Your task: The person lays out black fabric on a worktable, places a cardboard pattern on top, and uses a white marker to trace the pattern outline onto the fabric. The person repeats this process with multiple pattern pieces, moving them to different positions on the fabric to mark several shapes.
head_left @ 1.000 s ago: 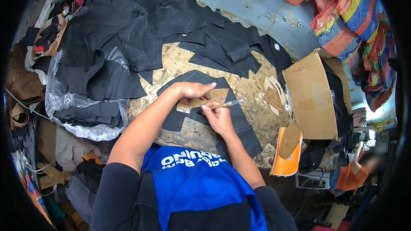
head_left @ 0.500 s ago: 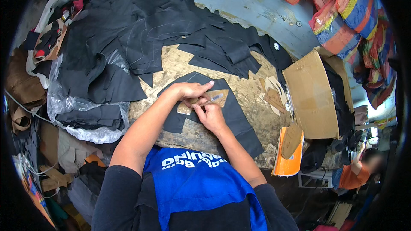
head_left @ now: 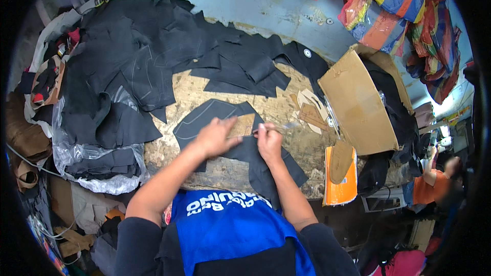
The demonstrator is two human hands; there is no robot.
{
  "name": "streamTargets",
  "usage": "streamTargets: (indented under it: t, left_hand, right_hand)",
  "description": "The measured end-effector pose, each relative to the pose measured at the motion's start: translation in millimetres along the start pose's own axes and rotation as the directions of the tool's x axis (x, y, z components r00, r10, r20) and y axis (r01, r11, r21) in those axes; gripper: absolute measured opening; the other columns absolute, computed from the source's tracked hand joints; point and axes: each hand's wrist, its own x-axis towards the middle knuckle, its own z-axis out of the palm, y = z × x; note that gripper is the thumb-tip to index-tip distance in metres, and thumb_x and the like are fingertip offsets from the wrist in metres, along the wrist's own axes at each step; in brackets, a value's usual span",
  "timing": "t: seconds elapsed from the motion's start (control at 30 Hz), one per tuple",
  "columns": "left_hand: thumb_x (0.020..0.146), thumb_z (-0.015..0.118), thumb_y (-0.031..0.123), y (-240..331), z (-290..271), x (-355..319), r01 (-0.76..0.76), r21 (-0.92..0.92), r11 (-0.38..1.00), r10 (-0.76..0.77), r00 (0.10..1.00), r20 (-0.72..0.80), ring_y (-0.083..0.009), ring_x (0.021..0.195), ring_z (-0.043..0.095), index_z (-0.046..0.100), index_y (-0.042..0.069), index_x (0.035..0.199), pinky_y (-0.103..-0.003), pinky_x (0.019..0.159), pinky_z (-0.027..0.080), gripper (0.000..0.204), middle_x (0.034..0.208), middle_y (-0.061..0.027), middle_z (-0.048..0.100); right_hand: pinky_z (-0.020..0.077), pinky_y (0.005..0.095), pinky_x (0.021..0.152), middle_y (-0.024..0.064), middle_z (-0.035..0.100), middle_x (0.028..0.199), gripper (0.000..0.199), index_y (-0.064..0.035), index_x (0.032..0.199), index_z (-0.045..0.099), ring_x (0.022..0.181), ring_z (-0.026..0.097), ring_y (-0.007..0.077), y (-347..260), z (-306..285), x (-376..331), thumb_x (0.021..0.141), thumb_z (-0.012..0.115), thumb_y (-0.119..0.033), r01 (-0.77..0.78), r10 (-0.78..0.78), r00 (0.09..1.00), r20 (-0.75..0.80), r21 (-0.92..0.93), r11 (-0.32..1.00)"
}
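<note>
The right hand [head_left: 268, 142] pinched a thin pen [head_left: 279, 128], its tip at the edge of a tan cardboard template [head_left: 241, 125] that the left hand [head_left: 215, 137] pressed flat, fingers spread, onto a black fabric piece [head_left: 215, 112] mid-bench. The fabric looked limp and light, apt to creep; the template stiffer. Heaped black offcuts [head_left: 133, 61] crowded the left, a cardboard box [head_left: 353, 102] the right.

The left hand [head_left: 215, 137] covers much of the tan cardboard pattern [head_left: 244, 125] at mid-frame, so its outline cannot be read. The pen [head_left: 279, 128] in the right hand [head_left: 268, 143] is blurred, and its tip cannot be made out. The black fabric piece [head_left: 209, 115] runs under both hands and over the near edge of the worktop [head_left: 225, 168]. At the far right, a person in orange [head_left: 434, 186] is dim and cut off by the dark rim.
</note>
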Motion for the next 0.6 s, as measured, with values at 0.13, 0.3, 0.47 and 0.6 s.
streamTargets:
  t: [0.13,0.3,0.47,0.6]
  left_hand:
    - [0.087,0.052,0.047,5.7,49.6,-66.2,-0.119,0.389,0.914,0.164,0.983,-0.086,-0.0283,0.133,0.033,0.046,0.013,0.134,-0.061,0.105,0.019,0.058,0.145,-0.0120,0.036]
    - [0.084,0.060,0.039,-13.3,62.3,-110.3,-0.134,0.173,0.976,0.168,0.965,-0.200,-0.0245,0.128,0.041,0.058,0.019,0.122,-0.058,0.105,0.021,0.043,0.136,-0.0050,0.048]
    - [0.079,0.067,0.037,-10.8,59.0,-109.2,-0.147,0.133,0.980,0.182,0.935,-0.304,-0.0239,0.121,0.047,0.065,0.016,0.108,-0.055,0.103,0.024,0.036,0.130,-0.0025,0.055]
    - [0.076,0.070,0.038,-9.8,56.1,-109.0,-0.111,0.026,0.993,0.114,0.952,-0.285,-0.0223,0.120,0.048,0.066,0.015,0.107,-0.054,0.104,0.024,0.038,0.125,-0.0015,0.058]
  right_hand:
    - [0.0581,0.0309,0.062,0.0099,0.059,0.071,0.024,0.0031,0.093,0.049,0.070,0.067,0.0224,12.0,-2.3,-2.0,0.098,0.048,-0.021,-0.224,0.340,0.933,-0.115,0.554,0.802]
    - [0.0567,0.0273,0.066,0.0120,0.062,0.081,0.014,0.0045,0.095,0.053,0.076,0.067,0.0212,2.9,14.5,1.0,0.091,0.058,-0.009,-0.120,0.168,0.984,-0.064,0.459,0.880]
    - [0.0492,0.0208,0.068,0.0068,0.065,0.084,0.008,0.0020,0.092,0.057,0.075,0.061,0.0088,-8.6,53.2,7.4,0.088,0.061,-0.004,-0.122,0.043,0.974,0.222,0.357,0.926]
    - [0.0474,0.0194,0.068,0.0065,0.065,0.086,0.008,0.0021,0.092,0.057,0.076,0.060,0.0076,-8.6,67.0,7.1,0.089,0.060,-0.005,-0.104,0.035,0.979,0.203,0.339,0.935]
